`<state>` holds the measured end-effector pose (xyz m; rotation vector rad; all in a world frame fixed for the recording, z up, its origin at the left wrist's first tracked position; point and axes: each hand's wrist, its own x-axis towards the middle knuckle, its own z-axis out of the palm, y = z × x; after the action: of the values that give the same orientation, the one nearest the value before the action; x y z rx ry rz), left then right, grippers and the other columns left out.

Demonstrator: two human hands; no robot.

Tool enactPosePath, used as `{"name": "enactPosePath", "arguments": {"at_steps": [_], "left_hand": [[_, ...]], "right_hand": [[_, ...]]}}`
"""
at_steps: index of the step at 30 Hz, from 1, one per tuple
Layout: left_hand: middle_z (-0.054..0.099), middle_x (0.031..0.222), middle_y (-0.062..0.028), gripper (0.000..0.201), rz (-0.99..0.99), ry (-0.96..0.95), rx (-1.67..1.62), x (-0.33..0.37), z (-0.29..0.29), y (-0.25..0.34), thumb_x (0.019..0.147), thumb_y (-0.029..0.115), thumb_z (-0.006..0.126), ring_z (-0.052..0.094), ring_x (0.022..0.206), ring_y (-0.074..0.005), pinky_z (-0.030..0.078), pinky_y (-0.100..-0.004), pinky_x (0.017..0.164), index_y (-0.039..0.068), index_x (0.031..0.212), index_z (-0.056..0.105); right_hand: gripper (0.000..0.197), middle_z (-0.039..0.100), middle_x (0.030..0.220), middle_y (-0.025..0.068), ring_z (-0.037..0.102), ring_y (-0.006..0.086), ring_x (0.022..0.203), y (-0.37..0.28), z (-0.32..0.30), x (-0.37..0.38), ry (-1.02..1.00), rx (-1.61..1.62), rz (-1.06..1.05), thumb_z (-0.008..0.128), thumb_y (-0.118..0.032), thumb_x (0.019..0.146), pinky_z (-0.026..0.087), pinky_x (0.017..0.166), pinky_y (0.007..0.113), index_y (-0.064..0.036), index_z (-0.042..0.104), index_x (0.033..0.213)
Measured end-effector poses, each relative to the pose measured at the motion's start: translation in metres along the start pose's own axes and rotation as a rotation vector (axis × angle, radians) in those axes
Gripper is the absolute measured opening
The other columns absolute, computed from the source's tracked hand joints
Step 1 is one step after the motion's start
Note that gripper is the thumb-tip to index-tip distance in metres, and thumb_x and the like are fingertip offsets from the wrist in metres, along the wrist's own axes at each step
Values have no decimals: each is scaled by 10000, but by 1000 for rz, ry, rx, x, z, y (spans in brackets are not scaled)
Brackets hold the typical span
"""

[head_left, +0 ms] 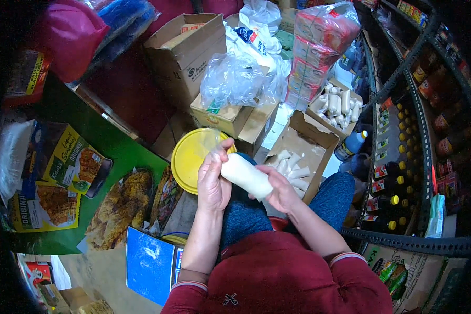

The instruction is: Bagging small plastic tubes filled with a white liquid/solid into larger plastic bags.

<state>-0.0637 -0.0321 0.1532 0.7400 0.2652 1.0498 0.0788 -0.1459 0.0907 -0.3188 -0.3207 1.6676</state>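
Between my two hands, above my lap, is a tube-shaped plastic bag packed with something white, lying at a slant. My left hand is closed around its upper left end, where loose clear plastic stands up by the fingertips. Around the lower right end wrap the fingers of my right hand, partly hidden under the bag. Just past my knees, an open carton holds several similar white bags. A round yellow lid lies beyond my left hand.
Farther off, another box holds more white bags. Cartons and clear plastic bags are piled ahead. Shelves with dark bottles line the right. To the left stands a green panel, with a blue box nearer me.
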Motion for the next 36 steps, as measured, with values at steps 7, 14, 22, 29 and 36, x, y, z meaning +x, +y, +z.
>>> {"name": "enactPosePath", "arguments": {"at_steps": [7,14,22,29,36], "left_hand": [[615,984,-144,203,259,-152,929,-4,-34,-27,971,175,475,585,991,-254,457,-347,849,17,896,578],[611,998,-117,190,626,-669,1387,-20,-46,-49,755,117,620,600,971,-311,482,-411,858,34,926,613],[606,1006,-52,120,419,-736,1413,-12,-38,-31,804,196,651,568,1035,-240,355,-425,961,104,876,626],[592,1005,-71,122,147,-592,1171,-4,-40,-37,842,178,609,531,1038,-262,325,-399,976,61,820,636],[595,1004,-100,165,292,-569,1509,20,-14,-13,813,221,670,552,1007,-290,413,-390,898,69,876,668]], "right_hand": [[217,565,1102,85,543,179,1055,-4,-8,3,342,-1213,-435,543,-162,941,400,947,292,-3,604,1074],[630,658,882,136,650,226,780,-4,7,-14,26,-134,477,322,-542,980,519,748,346,17,613,981],[253,570,775,31,572,162,720,-41,28,-28,202,-1384,268,535,-306,948,455,690,338,-76,569,848],[106,521,798,33,561,216,829,-72,32,-12,-335,-2432,-565,545,-125,783,392,924,450,-115,578,884],[135,503,742,39,575,208,776,-85,35,-8,-170,-2506,-764,600,-133,754,399,923,444,-118,599,888]]}}
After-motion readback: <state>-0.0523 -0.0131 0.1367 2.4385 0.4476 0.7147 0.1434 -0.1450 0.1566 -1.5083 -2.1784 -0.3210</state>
